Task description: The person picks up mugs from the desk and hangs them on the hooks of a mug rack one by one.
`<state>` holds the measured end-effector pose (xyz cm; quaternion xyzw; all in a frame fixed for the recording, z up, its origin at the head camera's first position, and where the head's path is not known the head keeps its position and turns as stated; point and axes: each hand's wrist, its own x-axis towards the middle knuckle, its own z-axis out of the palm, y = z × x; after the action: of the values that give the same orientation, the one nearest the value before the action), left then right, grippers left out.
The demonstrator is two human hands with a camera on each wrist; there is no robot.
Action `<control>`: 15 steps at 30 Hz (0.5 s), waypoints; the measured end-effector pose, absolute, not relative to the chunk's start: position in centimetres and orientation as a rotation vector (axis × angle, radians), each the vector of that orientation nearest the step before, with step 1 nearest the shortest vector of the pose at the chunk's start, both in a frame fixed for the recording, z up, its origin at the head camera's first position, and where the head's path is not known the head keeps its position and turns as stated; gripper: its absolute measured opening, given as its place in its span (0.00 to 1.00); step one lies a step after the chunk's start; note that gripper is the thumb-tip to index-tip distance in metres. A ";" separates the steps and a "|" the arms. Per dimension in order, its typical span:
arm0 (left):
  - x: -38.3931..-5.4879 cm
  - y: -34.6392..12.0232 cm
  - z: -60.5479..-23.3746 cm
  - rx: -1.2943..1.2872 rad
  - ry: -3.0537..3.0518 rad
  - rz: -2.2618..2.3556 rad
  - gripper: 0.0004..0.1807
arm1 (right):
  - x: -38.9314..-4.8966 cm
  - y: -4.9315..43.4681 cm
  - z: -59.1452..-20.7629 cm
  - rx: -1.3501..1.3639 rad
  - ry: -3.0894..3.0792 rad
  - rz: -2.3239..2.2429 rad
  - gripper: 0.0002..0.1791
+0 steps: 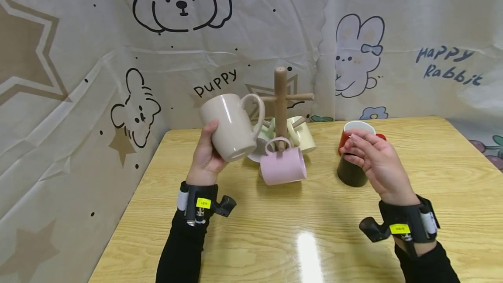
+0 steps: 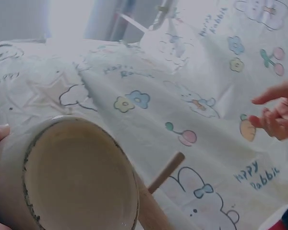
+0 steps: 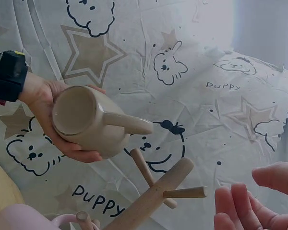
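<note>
My left hand (image 1: 207, 156) grips a beige mug (image 1: 229, 128) round its body, tilted in the air with its handle toward the wooden mug rack (image 1: 280, 99). In the right wrist view the beige mug (image 3: 81, 112) shows its base, the fingers wrapped about it. On the rack's lower pegs hang a pink mug (image 1: 283, 169), a pale yellow mug (image 1: 303, 136) and a pale green mug (image 1: 264, 141), partly hidden. Over at the right, my right hand (image 1: 377, 165) hovers with loosely bent fingers and holds nothing. It partly covers a black mug (image 1: 352, 174).
Behind the black mug stands a red mug (image 1: 359, 126) with a white inside, partly behind my right hand. Upper pegs (image 1: 300, 97) stick out from the rack's post. A printed cloth (image 1: 243, 21) hangs behind the wooden table (image 1: 267, 239).
</note>
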<state>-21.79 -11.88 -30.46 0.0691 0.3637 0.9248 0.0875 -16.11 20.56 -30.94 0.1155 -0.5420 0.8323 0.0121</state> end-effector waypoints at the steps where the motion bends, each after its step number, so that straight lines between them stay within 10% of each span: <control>1: -22.0 -11.8 -30.2 0.183 1.039 2.765 0.54 | -16.1 20.5 -31.0 0.369 -1.705 2.590 0.09; 15: -24.2 -10.7 -30.6 -0.033 0.812 2.755 0.63 | -16.4 19.9 -31.5 0.398 -1.814 2.565 0.09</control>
<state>-24.15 -10.67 -30.58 -0.0114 0.2802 0.9505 0.1339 -16.39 19.89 -31.45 0.1258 -0.5727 0.8100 -0.0125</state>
